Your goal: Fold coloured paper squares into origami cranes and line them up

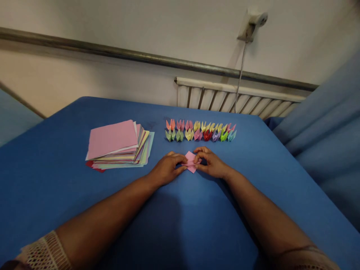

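A small pink folded paper [191,161] lies on the blue table [180,210] at its middle. My left hand [168,168] pinches its left edge with curled fingers. My right hand [210,162] pinches its right side, thumb and fingers pressed on the paper. Both forearms rest on the table.
A stack of coloured paper sheets [118,144], pink on top, lies to the left. Two rows of several small folded paper shapes [200,131] in many colours stand behind my hands. A white railing [236,99] and wall sit beyond the far edge; blue fabric [329,127] hangs at right.
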`<state>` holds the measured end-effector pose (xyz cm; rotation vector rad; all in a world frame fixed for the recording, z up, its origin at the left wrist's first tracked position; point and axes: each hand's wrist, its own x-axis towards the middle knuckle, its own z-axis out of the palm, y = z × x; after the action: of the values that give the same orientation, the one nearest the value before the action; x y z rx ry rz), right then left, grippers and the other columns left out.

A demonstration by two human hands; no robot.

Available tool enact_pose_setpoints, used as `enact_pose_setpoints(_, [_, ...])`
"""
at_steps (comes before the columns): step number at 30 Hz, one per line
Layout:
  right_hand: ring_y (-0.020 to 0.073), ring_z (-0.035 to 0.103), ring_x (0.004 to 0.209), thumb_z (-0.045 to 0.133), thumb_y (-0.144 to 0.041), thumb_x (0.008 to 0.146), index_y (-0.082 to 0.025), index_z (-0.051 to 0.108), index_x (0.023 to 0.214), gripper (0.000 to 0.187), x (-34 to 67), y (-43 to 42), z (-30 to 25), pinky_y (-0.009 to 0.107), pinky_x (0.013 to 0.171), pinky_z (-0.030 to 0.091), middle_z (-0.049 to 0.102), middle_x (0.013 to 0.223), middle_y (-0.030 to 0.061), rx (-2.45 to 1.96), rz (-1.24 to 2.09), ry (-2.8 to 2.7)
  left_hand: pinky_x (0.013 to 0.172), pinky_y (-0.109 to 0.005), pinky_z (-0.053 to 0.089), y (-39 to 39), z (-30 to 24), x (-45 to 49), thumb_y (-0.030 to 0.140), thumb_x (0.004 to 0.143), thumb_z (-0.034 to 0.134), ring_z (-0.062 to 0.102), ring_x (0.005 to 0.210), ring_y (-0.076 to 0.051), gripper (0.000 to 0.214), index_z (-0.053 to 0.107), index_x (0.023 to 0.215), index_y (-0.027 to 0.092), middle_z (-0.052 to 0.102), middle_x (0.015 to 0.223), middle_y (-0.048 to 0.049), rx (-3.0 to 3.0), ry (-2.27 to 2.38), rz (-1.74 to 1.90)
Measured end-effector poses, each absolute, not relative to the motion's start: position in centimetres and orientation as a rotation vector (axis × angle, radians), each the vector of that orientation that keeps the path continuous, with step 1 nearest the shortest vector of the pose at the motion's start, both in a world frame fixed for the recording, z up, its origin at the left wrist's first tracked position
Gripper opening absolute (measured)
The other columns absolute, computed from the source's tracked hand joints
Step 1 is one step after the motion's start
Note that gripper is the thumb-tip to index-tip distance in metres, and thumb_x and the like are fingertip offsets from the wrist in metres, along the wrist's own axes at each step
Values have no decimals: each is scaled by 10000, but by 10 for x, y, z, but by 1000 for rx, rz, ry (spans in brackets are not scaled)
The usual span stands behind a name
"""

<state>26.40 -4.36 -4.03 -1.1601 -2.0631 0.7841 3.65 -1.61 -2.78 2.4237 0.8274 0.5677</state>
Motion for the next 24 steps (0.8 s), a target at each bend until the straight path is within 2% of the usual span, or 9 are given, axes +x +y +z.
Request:
enact_pose_setpoints(5, [209,522,1080,665,-180,761,-197,612,750,56,264,-43,-42,401,931,415,551,1105,67,-1214,735,-2051,836,-341,394,-15,-26,39,248,857,537,585,857,-188,134,659,889,202,690,919,-44,2426,852,587])
enact_pose_setpoints(10, [199,534,1065,622,-193,800,-199,621,717,83,264,-42,-43,400,937,411,555,1108,60,-1217,707,-2085,823,-342,382,-15,-25,40,240,874,496,589,820,-182,168,658,852,202,691,892,-40,2444,884,580])
enact_pose_setpoints(15, [199,543,1044,624,-179,789,-192,589,675,120,261,-41,-43,394,917,409,577,1050,58,-1249,640,-2066,779,-332,381,-16,-27,40,241,844,529,553,782,-187,130,653,824,205,668,830,-27,2452,997,593])
enact_pose_setpoints(18, [201,542,1043,641,-175,772,-195,570,663,131,259,-42,-43,387,902,409,584,1018,55,-1273,616,-2058,764,-334,387,-16,-29,40,234,836,544,546,814,-207,142,661,913,216,672,847,-32,2434,1049,592])
enact_pose_setpoints(21, [196,544,1038,652,-162,758,-194,566,666,129,258,-42,-42,377,899,408,583,1027,54,-1263,614,-2059,812,-352,388,-16,-29,40,226,850,540,552,876,-216,256,649,1080,230,681,975,-48,2450,995,604])
enact_pose_setpoints(24, [197,549,1024,667,-147,738,-191,572,689,115,259,-41,-42,375,900,410,586,1032,57,-1269,624,-2051,831,-357,383,-17,-27,40,225,870,524,542,874,-210,252,678,1069,242,670,972,-56,2516,938,569])
